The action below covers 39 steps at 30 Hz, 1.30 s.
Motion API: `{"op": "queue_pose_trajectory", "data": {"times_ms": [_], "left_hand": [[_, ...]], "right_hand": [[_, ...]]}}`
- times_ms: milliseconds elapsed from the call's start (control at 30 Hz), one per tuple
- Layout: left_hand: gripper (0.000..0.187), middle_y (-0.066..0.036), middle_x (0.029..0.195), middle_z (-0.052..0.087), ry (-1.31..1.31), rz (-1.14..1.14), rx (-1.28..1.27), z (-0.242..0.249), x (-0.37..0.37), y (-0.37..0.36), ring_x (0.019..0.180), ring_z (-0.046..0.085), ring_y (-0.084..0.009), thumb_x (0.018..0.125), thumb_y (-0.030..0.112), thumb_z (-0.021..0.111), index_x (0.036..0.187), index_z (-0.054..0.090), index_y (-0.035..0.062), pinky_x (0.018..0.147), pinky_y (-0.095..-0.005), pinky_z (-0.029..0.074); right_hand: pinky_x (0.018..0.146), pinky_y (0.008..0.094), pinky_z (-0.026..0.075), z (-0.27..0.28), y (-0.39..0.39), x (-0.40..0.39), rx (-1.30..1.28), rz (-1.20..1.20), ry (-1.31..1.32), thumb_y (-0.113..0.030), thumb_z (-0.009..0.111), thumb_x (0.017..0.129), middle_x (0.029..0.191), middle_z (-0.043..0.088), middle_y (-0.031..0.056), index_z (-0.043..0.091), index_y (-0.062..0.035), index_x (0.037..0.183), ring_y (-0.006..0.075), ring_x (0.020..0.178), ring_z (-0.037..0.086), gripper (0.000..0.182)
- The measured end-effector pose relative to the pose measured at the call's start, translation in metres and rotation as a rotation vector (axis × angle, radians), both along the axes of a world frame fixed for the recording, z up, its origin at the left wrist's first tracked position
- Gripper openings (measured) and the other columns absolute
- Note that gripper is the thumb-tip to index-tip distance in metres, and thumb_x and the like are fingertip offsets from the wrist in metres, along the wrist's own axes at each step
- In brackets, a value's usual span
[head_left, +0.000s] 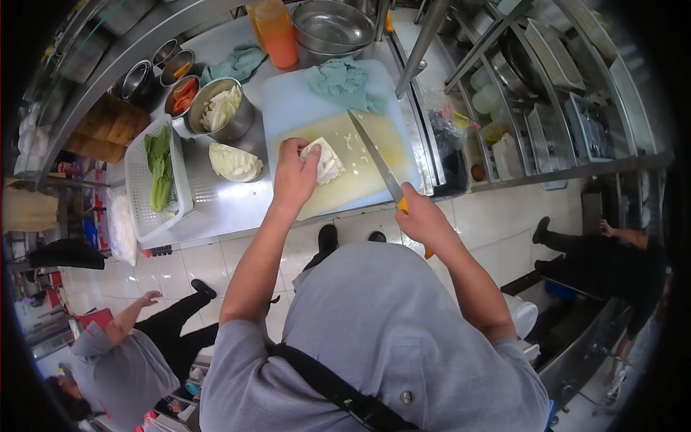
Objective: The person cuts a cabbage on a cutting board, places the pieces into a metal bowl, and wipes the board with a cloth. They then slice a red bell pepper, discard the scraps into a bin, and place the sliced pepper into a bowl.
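Perhaps the cabbage piece (330,167) on the yellowish board (350,193) could skid on wet scraps, since only the left hand (294,178) grasps it, leaving that thumb exposed to the knife (376,158) clenched by its handle in the right hand (423,217).
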<state>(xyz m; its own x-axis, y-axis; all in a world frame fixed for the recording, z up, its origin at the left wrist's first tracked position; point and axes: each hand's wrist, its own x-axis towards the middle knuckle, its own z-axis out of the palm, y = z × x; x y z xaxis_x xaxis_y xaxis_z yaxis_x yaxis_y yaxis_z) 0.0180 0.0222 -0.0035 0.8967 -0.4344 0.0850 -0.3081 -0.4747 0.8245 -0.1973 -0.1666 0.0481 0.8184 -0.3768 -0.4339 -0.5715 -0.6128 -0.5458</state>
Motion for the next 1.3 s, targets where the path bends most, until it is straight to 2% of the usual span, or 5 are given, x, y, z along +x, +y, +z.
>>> {"op": "queue_pose_trajectory", "data": {"times_ms": [67,133,800,1133,1300], "left_hand": [[0.034,-0.021,0.117,0.062,-0.106,-0.004,-0.042,0.003,0.001,0.002,0.105,0.063,-0.0410,0.093,0.021,0.073,0.115,0.058,0.0003,0.094,-0.0463,0.051],[0.029,-0.017,0.113,0.059,-0.610,-0.136,-0.171,0.002,0.007,0.000,0.104,0.059,-0.0383,0.082,0.009,0.070,0.108,0.059,0.0022,0.090,-0.0458,0.052],[0.033,-0.015,0.104,0.062,-0.574,-0.233,-0.188,-0.024,0.016,-0.015,0.093,0.060,-0.0362,0.070,0.000,0.062,0.103,0.061,0.0033,0.080,-0.0461,0.053],[0.038,-0.016,0.111,0.064,-0.552,-0.278,-0.146,-0.027,0.015,-0.013,0.100,0.061,-0.0382,0.070,0.002,0.066,0.107,0.062,0.0033,0.083,-0.0465,0.056],[0.036,-0.016,0.109,0.064,-0.533,-0.238,-0.151,-0.032,0.014,-0.014,0.100,0.060,-0.0380,0.070,0.002,0.066,0.106,0.061,0.0045,0.082,-0.0463,0.056]], "right_hand": [[0.080,0.0555,0.051,0.015,0.006,0.006,-0.017,0.020,0.004,-0.011,0.059,0.090,0.093,0.068,0.0327,0.046,0.0023,0.114,0.0512,0.089,0.067,0.030],[0.077,0.0577,0.051,0.029,0.014,0.012,-0.041,0.090,-0.047,-0.008,0.057,0.091,0.087,0.068,0.0304,0.044,0.0022,0.112,0.0514,0.084,0.067,0.027],[0.077,0.0548,0.057,0.107,0.055,0.028,-0.161,0.265,0.213,0.001,0.057,0.085,0.087,0.069,0.0300,0.047,0.0069,0.113,0.0481,0.084,0.071,0.030],[0.077,0.0575,0.055,0.051,0.055,0.085,-0.127,0.250,0.149,0.002,0.058,0.087,0.086,0.068,0.0331,0.047,0.0068,0.112,0.0496,0.083,0.070,0.028],[0.073,0.0560,0.055,0.049,0.051,0.045,-0.069,0.275,0.138,0.002,0.057,0.088,0.084,0.068,0.0326,0.046,0.0075,0.112,0.0496,0.081,0.069,0.027]]}}
